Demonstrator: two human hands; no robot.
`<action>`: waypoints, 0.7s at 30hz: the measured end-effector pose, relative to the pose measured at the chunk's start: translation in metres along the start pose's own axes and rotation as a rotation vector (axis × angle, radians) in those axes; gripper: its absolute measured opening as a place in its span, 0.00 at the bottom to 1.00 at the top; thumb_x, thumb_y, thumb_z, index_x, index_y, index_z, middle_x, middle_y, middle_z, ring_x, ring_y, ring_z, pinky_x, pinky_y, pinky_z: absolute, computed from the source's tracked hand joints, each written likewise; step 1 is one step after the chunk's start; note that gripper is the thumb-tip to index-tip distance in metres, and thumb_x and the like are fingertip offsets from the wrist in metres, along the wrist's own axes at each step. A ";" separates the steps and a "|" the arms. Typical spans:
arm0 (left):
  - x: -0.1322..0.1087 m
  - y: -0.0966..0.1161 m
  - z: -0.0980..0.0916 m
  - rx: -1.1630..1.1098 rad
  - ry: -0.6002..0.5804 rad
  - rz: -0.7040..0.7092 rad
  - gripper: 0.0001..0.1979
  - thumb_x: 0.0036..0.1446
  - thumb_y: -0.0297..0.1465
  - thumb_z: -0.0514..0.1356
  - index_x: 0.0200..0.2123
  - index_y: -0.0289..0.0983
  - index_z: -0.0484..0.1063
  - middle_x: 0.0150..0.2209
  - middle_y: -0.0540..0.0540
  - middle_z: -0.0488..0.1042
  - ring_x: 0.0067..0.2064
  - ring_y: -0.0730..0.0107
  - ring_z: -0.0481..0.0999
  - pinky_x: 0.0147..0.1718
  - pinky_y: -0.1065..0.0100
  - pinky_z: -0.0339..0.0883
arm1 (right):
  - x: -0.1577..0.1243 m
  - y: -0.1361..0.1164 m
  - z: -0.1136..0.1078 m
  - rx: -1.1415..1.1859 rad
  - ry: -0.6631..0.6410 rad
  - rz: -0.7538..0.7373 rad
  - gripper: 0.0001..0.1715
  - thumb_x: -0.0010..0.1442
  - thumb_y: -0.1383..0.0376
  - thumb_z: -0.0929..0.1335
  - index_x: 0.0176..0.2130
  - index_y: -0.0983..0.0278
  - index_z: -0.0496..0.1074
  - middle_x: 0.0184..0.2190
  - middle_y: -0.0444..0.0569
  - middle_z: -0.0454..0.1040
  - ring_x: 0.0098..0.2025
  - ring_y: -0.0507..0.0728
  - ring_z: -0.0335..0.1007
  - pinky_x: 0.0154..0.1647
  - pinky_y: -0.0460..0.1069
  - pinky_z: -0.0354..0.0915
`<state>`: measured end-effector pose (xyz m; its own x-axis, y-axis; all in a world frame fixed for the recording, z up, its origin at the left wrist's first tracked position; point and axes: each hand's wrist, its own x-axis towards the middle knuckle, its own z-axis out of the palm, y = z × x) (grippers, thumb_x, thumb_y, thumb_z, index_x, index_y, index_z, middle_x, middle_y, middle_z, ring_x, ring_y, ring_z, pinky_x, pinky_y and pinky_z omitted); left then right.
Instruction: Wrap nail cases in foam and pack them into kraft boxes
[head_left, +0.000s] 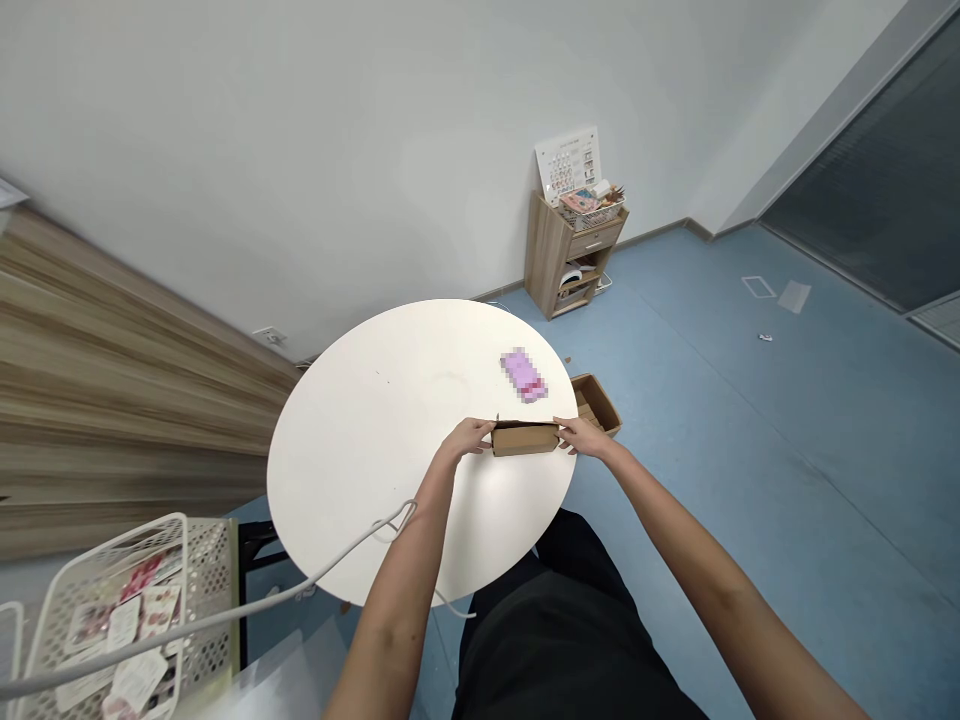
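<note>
A small brown cardboard box (525, 440) is held between my two hands above the right part of the round white table (375, 430). My left hand (471, 438) grips its left end, fingers closed on the edge. At the opposite end, my right hand (581, 436) pinches the box the same way. A dark gap runs along the box's upper edge; what lies inside cannot be seen. Just beyond the box, a purple item (523, 375), blurred into blocks with a red patch, lies on the tabletop.
A pale cable (322, 575) crosses at lower left over my left forearm. An open cardboard carton (596, 402) stands on the floor right of the table. White baskets of packets (112, 620) sit at lower left. A wooden cabinet (574, 250) stands against the wall.
</note>
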<state>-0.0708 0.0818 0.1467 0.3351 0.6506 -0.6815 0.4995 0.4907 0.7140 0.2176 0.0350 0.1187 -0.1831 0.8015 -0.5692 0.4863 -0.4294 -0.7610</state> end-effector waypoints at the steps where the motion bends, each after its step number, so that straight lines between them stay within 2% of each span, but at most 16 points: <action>1: 0.000 0.000 0.000 0.004 0.004 0.000 0.24 0.54 0.47 0.60 0.48 0.40 0.76 0.57 0.43 0.72 0.46 0.57 0.80 0.39 0.68 0.72 | 0.000 0.000 0.000 0.001 0.002 0.001 0.27 0.62 0.63 0.67 0.60 0.58 0.67 0.51 0.54 0.75 0.36 0.53 0.77 0.28 0.43 0.72; 5: 0.003 -0.006 0.000 0.005 0.015 0.013 0.26 0.55 0.50 0.59 0.50 0.40 0.75 0.57 0.44 0.71 0.46 0.59 0.80 0.40 0.70 0.71 | -0.002 -0.004 -0.001 -0.006 -0.013 0.028 0.29 0.63 0.62 0.67 0.62 0.59 0.65 0.54 0.56 0.72 0.38 0.53 0.77 0.29 0.44 0.73; 13: 0.003 -0.032 0.001 -0.037 0.002 0.131 0.30 0.50 0.46 0.65 0.54 0.38 0.72 0.52 0.42 0.76 0.50 0.57 0.77 0.46 0.62 0.71 | -0.005 -0.006 0.002 -0.056 -0.020 0.029 0.30 0.63 0.67 0.64 0.63 0.61 0.62 0.47 0.55 0.76 0.38 0.54 0.76 0.32 0.45 0.72; 18: 0.004 -0.048 0.007 0.052 0.109 0.309 0.26 0.48 0.39 0.66 0.52 0.39 0.75 0.57 0.43 0.73 0.56 0.55 0.72 0.52 0.60 0.69 | -0.011 0.000 0.008 -0.155 0.044 -0.093 0.33 0.60 0.72 0.63 0.63 0.61 0.62 0.43 0.51 0.78 0.39 0.54 0.75 0.38 0.47 0.70; 21: 0.003 -0.055 0.011 0.086 0.133 0.343 0.25 0.52 0.37 0.63 0.54 0.40 0.73 0.57 0.45 0.73 0.53 0.57 0.75 0.53 0.60 0.69 | -0.020 0.007 0.017 -0.283 0.110 -0.184 0.38 0.60 0.71 0.62 0.67 0.57 0.54 0.45 0.50 0.78 0.44 0.57 0.74 0.45 0.51 0.69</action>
<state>-0.0880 0.0503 0.1033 0.3905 0.8411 -0.3743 0.4434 0.1844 0.8771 0.2101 0.0081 0.1193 -0.2038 0.9013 -0.3822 0.6742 -0.1538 -0.7223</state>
